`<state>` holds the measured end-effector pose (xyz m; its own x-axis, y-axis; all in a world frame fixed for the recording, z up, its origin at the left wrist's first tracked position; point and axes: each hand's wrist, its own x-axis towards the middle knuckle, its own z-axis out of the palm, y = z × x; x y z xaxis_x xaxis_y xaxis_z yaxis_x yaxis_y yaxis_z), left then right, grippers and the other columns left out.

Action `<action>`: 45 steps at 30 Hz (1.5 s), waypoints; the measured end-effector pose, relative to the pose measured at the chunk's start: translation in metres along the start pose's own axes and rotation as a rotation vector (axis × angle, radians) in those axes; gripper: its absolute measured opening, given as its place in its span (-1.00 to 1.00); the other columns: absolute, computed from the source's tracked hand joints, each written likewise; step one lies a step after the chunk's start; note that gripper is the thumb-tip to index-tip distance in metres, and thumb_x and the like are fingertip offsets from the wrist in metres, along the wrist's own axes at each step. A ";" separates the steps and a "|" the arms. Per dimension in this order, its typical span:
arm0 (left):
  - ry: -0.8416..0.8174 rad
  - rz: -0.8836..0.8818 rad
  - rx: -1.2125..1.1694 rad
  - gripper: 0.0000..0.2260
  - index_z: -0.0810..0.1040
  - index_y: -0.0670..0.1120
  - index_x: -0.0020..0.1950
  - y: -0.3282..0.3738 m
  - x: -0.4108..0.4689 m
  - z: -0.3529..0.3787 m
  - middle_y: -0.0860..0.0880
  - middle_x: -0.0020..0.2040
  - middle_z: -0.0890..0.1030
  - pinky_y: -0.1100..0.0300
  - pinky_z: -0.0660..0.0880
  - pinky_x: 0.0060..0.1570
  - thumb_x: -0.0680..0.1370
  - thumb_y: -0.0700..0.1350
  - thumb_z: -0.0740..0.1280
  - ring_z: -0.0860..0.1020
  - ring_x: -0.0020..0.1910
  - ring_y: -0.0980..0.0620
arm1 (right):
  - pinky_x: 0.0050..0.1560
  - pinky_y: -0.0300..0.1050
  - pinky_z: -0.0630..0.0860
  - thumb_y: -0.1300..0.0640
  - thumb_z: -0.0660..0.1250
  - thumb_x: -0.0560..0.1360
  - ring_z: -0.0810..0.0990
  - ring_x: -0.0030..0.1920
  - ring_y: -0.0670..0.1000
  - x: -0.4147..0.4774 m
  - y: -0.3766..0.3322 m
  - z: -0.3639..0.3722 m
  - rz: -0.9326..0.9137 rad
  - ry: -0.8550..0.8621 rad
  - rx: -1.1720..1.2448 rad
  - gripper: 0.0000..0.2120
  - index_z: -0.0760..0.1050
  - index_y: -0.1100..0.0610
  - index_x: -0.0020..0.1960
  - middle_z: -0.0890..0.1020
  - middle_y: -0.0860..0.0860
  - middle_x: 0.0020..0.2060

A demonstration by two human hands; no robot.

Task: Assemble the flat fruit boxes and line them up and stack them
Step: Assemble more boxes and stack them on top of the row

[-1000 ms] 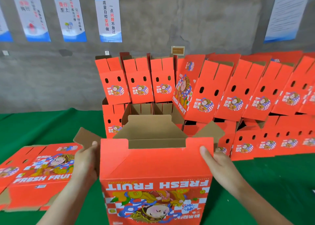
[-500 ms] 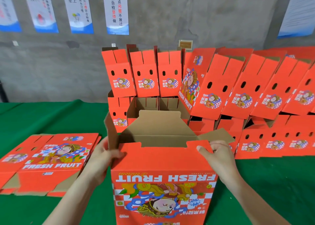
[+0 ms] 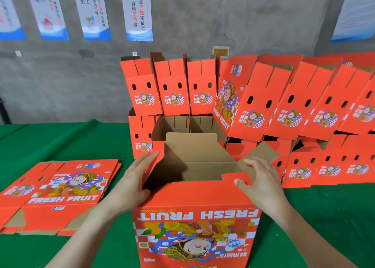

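Only the two arms of the person were in view, the left forearm (image 3: pixel 85 233) and the right forearm (image 3: pixel 316 239), and both were bare along all their visible length. The left hand (image 3: pixel 132 178) and the right hand (image 3: pixel 261 184) were bare too, with long, slim fingers (image 3: pixel 146 158).
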<state>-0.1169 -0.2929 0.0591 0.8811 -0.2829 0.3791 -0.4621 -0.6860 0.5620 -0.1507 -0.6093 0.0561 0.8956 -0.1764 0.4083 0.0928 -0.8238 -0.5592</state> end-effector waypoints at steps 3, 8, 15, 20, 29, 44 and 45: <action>0.011 -0.009 0.029 -0.19 0.19 0.07 0.50 -0.001 0.003 -0.001 0.00 0.53 0.16 0.21 0.11 0.45 0.36 -0.38 0.42 0.16 0.50 0.02 | 0.40 -0.10 0.05 0.08 0.41 0.47 0.13 0.43 0.04 0.001 -0.002 0.000 -0.065 0.011 -0.048 -0.52 0.39 0.08 0.36 0.31 0.01 0.41; -0.054 0.044 0.039 -0.17 0.13 0.07 0.49 -0.002 0.007 0.001 0.11 0.45 0.19 0.60 -0.02 0.27 0.35 -0.39 0.41 0.17 0.44 0.15 | 0.34 0.19 -0.55 0.10 0.30 0.45 -0.46 0.47 0.10 0.009 -0.007 -0.005 -0.355 -0.082 -0.468 -0.38 0.21 -0.10 0.47 -0.21 -0.16 0.53; -0.118 0.120 0.036 -0.28 0.20 0.23 0.35 0.000 0.007 0.000 0.16 0.44 0.24 0.58 0.02 0.29 0.41 -0.32 0.44 0.22 0.44 0.19 | 0.37 0.39 -0.39 0.20 0.28 0.41 -0.46 0.46 0.19 0.042 -0.041 -0.013 -0.390 -0.525 -0.874 -0.15 -0.11 -0.06 0.56 -0.39 -0.04 0.50; -0.131 -0.024 0.084 -0.71 0.59 0.11 0.20 0.004 0.019 0.005 0.02 0.52 0.13 -0.01 0.03 0.49 0.58 0.14 0.20 0.03 0.53 -0.02 | 0.42 0.32 -0.36 0.24 0.26 0.40 -0.44 0.47 0.17 0.041 -0.044 -0.011 -0.366 -0.537 -0.875 -0.12 -0.14 -0.04 0.56 -0.42 0.04 0.48; -0.234 -0.088 0.189 -0.31 0.09 0.29 0.50 -0.001 0.056 0.014 -0.03 0.49 0.08 0.01 0.16 0.45 0.50 -0.14 0.33 0.16 0.44 -0.11 | 0.19 -0.04 0.51 0.40 0.33 0.39 0.15 0.50 0.13 0.022 -0.019 -0.013 -0.524 -0.299 -0.223 0.06 -0.23 -0.32 0.50 -0.46 -0.23 0.44; -0.056 0.077 -0.011 -0.36 0.42 -0.03 0.41 -0.008 0.054 0.015 0.01 0.33 0.27 0.20 0.26 0.36 0.37 -0.33 0.48 0.34 0.30 0.00 | 0.27 -0.45 0.18 0.10 0.35 0.53 0.39 0.24 -0.29 0.009 0.023 -0.007 -0.342 -0.252 0.108 -0.86 0.66 0.03 0.03 0.59 -0.22 0.11; -0.041 0.081 -0.028 -0.42 0.48 -0.06 0.35 -0.007 0.053 0.015 0.01 0.29 0.31 0.33 0.28 0.30 0.37 -0.34 0.49 0.39 0.24 0.03 | 0.26 -0.39 0.24 0.15 0.38 0.51 0.45 0.18 -0.28 0.009 0.022 -0.004 -0.345 -0.197 0.131 -0.89 0.68 0.07 -0.03 0.62 -0.20 0.05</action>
<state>-0.0652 -0.3126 0.0643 0.8437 -0.3647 0.3938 -0.5343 -0.6409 0.5512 -0.1425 -0.6316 0.0505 0.8673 0.2150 0.4490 0.4450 -0.7391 -0.5058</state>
